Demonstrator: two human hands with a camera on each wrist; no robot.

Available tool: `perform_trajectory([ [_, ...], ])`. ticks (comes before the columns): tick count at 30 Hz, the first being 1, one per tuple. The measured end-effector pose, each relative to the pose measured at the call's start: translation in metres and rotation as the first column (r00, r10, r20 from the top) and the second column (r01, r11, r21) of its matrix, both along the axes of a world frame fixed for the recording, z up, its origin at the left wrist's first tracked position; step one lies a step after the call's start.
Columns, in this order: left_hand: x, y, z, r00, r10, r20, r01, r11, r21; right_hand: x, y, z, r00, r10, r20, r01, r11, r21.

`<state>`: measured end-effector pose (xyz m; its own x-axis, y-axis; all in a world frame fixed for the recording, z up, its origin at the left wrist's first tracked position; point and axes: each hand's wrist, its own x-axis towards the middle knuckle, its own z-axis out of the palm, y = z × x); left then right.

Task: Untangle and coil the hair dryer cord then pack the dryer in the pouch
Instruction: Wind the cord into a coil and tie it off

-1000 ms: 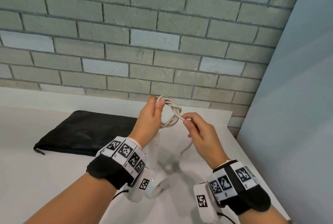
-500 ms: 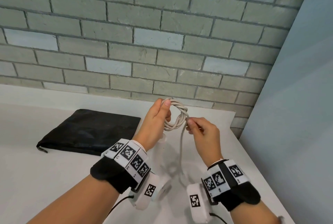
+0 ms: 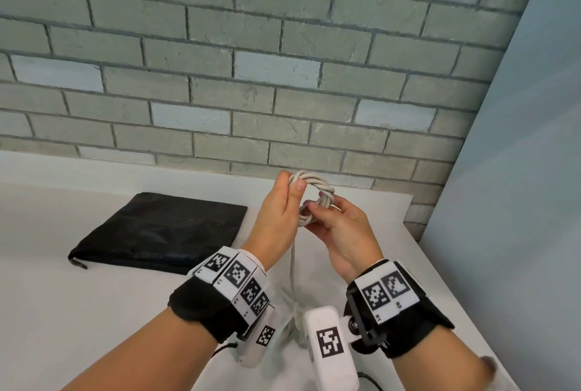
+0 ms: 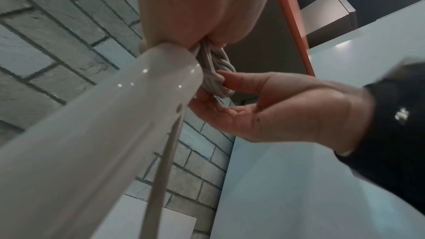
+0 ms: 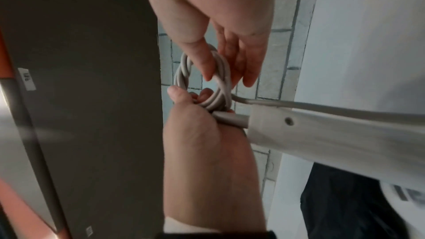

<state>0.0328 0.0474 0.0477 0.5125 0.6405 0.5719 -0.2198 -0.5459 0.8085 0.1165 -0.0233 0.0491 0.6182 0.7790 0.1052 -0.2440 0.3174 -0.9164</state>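
Observation:
A pale grey cord coil of several loops is held up over the white table. My left hand grips the coil's top left side between thumb and fingers. The lower right side of the coil is pinched by my right hand. A straight run of cord drops from the coil to the white hair dryer, mostly hidden behind my wrists. Its handle hangs just under the coil and shows again in the right wrist view. The black pouch lies flat at the left.
A grey brick wall stands close behind the white table. On the right, a pale blue panel runs along the table's edge. Wrist cameras hang below both wrists.
My right hand has come up from the loose cord and now pinches the coil's lower side. The slack has been drawn into the coil, and both hands sit closer together.

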Motion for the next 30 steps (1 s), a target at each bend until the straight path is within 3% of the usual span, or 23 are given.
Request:
perform_trajectory([
  [6, 0.001, -0.004, -0.002, 1.0, 0.004, 0.004, -0.004, 1.0, 0.031, -0.001, -0.002, 0.001, 0.992, 0.12, -0.042, -0.121, 0.993, -0.005],
  [11, 0.001, -0.003, -0.001, 1.0, 0.026, -0.002, -0.026, 0.999, 0.02, -0.001, -0.006, 0.004, 0.945, 0.279, -0.172, -0.256, 0.956, 0.144],
  [13, 0.001, -0.002, -0.001, 0.999, 0.029, -0.021, -0.028, 0.999, 0.024, -0.004, -0.007, 0.006, 0.941, 0.311, -0.137, -0.288, 0.944, 0.16],
  [20, 0.004, -0.007, -0.002, 0.999, 0.021, -0.038, -0.019, 0.999, 0.049, -0.005, 0.004, 0.0, 0.996, -0.003, 0.091, 0.004, 1.0, -0.012],
  [23, 0.005, -0.008, -0.003, 0.997, 0.054, -0.051, -0.05, 0.995, 0.085, -0.002, -0.001, 0.002, 0.997, 0.052, 0.064, -0.051, 0.998, -0.027],
  [27, 0.007, -0.009, -0.004, 0.994, 0.093, -0.053, -0.087, 0.99, 0.113, 0.004, -0.01, 0.009, 0.962, 0.269, -0.051, -0.268, 0.963, 0.035],
  [30, 0.009, -0.007, -0.006, 0.99, 0.124, -0.065, -0.113, 0.982, 0.149, 0.007, -0.014, 0.009, 0.991, 0.132, -0.009, -0.132, 0.988, -0.08],
])
